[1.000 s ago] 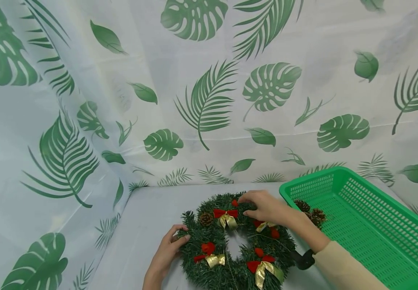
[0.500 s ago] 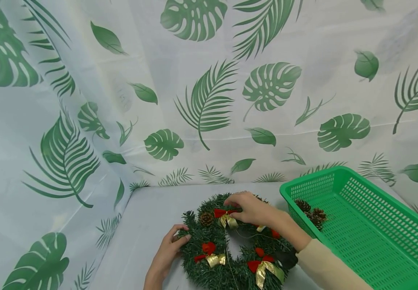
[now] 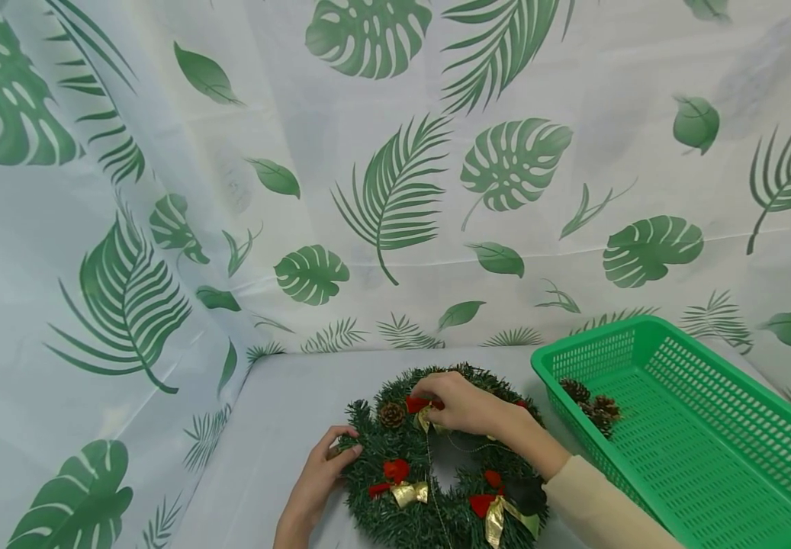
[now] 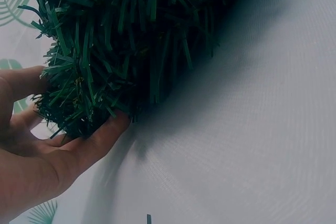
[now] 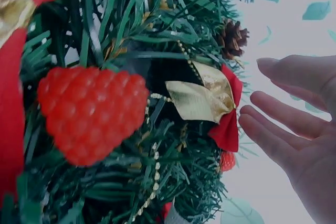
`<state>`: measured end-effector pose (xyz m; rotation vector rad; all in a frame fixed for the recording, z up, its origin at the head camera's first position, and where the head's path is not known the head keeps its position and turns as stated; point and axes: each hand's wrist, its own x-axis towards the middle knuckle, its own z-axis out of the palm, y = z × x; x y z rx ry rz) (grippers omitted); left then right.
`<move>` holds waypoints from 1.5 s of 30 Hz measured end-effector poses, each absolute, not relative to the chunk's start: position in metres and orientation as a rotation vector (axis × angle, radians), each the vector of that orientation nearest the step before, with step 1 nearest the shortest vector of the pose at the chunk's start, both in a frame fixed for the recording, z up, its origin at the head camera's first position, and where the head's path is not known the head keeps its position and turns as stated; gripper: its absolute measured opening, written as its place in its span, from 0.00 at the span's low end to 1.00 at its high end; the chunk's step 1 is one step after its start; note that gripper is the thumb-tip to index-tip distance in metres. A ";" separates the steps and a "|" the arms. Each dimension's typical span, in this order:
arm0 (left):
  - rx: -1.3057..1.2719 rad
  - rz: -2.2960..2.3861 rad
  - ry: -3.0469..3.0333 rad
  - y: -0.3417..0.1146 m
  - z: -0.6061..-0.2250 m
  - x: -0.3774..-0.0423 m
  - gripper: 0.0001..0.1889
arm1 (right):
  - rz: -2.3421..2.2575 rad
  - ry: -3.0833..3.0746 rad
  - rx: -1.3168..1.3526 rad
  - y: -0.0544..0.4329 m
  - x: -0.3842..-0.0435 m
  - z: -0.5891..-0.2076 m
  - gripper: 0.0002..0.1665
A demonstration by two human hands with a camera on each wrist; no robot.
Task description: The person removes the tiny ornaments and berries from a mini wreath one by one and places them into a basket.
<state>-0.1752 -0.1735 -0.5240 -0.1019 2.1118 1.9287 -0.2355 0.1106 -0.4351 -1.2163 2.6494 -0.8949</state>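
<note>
A green Christmas wreath (image 3: pixel 370 509) lies on the white surface, trimmed with red-and-gold bows, red berries and a pine cone (image 3: pixel 391 415). My left hand (image 3: pixel 317 476) grips its left edge; the left wrist view shows thumb and fingers (image 4: pixel 100 140) around the green tinsel. My right hand (image 3: pixel 462 404) is over the far part of the wreath, its fingertips right at the upper bow (image 5: pixel 212 98), which it partly covers in the head view. In the right wrist view its fingers are loosely spread. A large red berry (image 5: pixel 92 114) and a gold bead string (image 5: pixel 156 166) show close up.
A green plastic basket (image 3: pixel 649 324) stands to the right, with several pine cones (image 3: pixel 597 412) at its near left side. A leaf-print white curtain (image 3: pixel 395 320) hangs behind and on the left. A lower right bow (image 3: pixel 494 518) sits on the wreath.
My right hand has moved left across the top of the wreath, from beside the upper bow to right at it. The left hand has stayed at the left edge.
</note>
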 end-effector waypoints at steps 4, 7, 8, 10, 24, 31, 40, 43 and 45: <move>-0.107 1.928 2.114 -0.174 -0.525 -0.176 0.19 | -0.905 2.640 -1.209 0.104 -0.236 -0.435 0.18; -0.105 1.931 2.116 -0.175 -0.525 -0.176 0.19 | -0.904 2.632 -1.226 0.098 -0.236 -0.433 0.18; -0.104 1.932 2.116 -0.175 -0.525 -0.176 0.19 | -0.901 2.631 -1.233 0.096 -0.236 -0.433 0.18; -0.100 1.934 2.117 -0.175 -0.525 -0.177 0.19 | -0.886 2.633 -1.236 0.092 -0.237 -0.432 0.18; -0.092 1.945 2.088 -0.176 -0.521 -0.176 0.19 | -0.717 2.641 -1.247 0.063 -0.246 -0.441 0.21; -0.084 1.932 2.077 -0.176 -0.523 -0.177 0.18 | -0.695 2.633 -1.237 0.058 -0.246 -0.442 0.20; -0.078 1.936 2.083 -0.175 -0.525 -0.178 0.18 | -0.655 2.658 -1.233 0.056 -0.245 -0.443 0.16; -0.078 1.935 2.086 -0.175 -0.525 -0.178 0.18 | -0.651 2.665 -1.239 0.057 -0.245 -0.443 0.15; -0.081 1.935 2.088 -0.175 -0.525 -0.177 0.18 | -0.656 2.665 -1.247 0.057 -0.245 -0.444 0.14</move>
